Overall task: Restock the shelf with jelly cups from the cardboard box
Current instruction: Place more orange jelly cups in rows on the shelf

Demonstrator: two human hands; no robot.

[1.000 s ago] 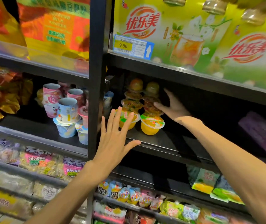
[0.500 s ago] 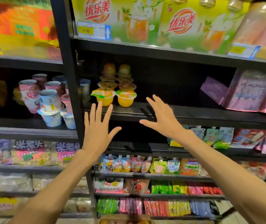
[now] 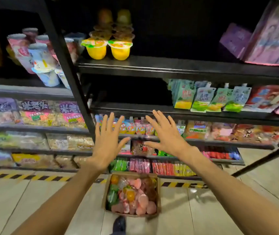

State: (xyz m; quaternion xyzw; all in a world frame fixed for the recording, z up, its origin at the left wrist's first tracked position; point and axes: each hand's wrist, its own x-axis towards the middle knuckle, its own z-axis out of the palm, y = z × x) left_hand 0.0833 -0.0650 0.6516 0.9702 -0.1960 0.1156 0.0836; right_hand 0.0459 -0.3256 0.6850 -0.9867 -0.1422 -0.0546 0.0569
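Observation:
Two stacks of yellow jelly cups (image 3: pixel 107 48) stand side by side at the left end of a black shelf (image 3: pixel 169 67). On the floor below lies an open cardboard box (image 3: pixel 158 192) filled with pink, orange and green jelly cups (image 3: pixel 135 199). My left hand (image 3: pixel 108 143) and my right hand (image 3: pixel 166 134) hang in the air between shelf and box, fingers spread and straight, holding nothing. Both are well below the stacked cups and above the box.
A black upright post (image 3: pixel 67 65) divides the shelving. Paper cups (image 3: pixel 38 56) fill the left bay; pouches (image 3: pixel 211 99) and snack packets crowd the lower shelves. Purple packets (image 3: pixel 262 39) lean at the upper right. A yellow-black floor stripe (image 3: pixel 33 177) runs along the base.
My right hand left the stacked cups and both hands dropped away from the shelf. The view tilted down, bringing the box on the floor into sight.

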